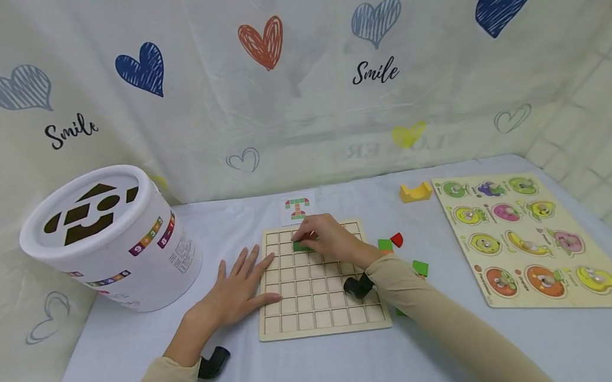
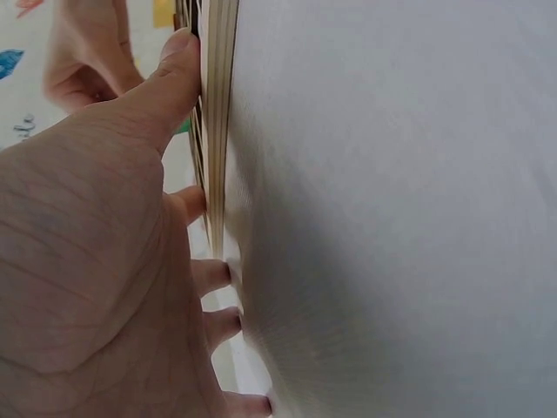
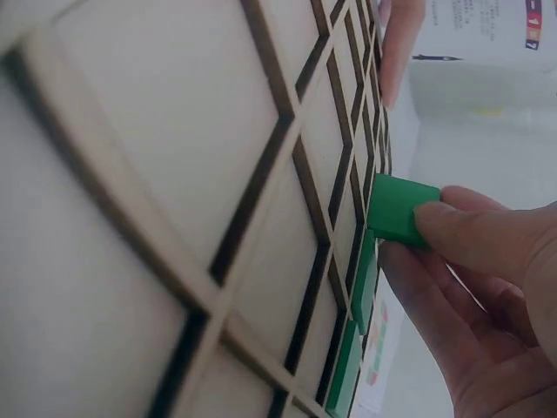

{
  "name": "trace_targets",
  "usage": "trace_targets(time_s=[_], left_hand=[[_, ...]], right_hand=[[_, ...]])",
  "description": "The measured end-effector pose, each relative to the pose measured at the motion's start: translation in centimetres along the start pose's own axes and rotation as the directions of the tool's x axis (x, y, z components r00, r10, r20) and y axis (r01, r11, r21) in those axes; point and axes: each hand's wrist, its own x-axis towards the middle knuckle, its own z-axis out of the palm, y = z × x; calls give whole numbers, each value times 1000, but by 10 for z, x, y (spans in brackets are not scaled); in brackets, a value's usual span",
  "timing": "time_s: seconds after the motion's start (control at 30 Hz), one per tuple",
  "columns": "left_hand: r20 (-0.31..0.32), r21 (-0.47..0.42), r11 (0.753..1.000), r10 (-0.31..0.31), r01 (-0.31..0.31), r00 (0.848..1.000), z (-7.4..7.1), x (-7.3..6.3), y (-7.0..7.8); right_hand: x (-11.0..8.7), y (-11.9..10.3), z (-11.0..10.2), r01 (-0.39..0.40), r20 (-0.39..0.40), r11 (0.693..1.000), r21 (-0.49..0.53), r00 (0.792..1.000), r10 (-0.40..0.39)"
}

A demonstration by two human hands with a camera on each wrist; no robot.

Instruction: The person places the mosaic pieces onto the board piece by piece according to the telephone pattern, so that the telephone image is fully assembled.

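My right hand (image 1: pixel 333 239) pinches a green square block (image 3: pixel 402 207) between thumb and fingers, at the far side of a wooden grid board (image 1: pixel 320 320). The held block stands tilted against the grid in the right wrist view. Beside it, two more green blocks (image 3: pixel 364 283) sit in neighbouring cells. My left hand (image 1: pixel 239 296) lies with fingers spread at the board's left edge; its thumb (image 2: pixel 178 74) touches the rim. Behind the board lies a small card (image 1: pixel 298 208) printed with a red and green block pattern.
A white bucket (image 1: pixel 183 270) with shaped holes in its lid (image 1: pixel 126 212) stands at left. Right of the grid board lie loose green blocks (image 1: pixel 420 267) and a red piece (image 1: pixel 397 239), partly behind the right arm. Farther right are a yellow arch block (image 1: pixel 415 193) and a fruit puzzle board (image 1: pixel 501 242).
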Motion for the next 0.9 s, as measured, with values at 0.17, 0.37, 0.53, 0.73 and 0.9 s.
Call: trace_targets(time_s=[0.17, 0.37, 0.53, 0.73, 0.9], left_hand=[[0, -7, 1000, -1, 1, 1000, 1, 0, 0], [5, 4, 1000, -6, 6, 1000, 4, 2, -2], [2, 1, 1000, 1, -1, 1000, 4, 2, -3], [6, 3, 1000, -3, 3, 1000, 5, 4, -4], [11, -5, 1000, -5, 5, 1000, 4, 4, -4]], right_hand=[[2, 0, 0, -24, 29, 1000, -16, 999, 25], [2, 2, 1, -41, 39, 998, -40, 998, 43], [4, 0, 2, -45, 58, 994, -100, 997, 51], [7, -6, 4, -25, 88, 975, -222, 995, 45], [10, -12, 5, -29, 138, 952, -305, 988, 74]])
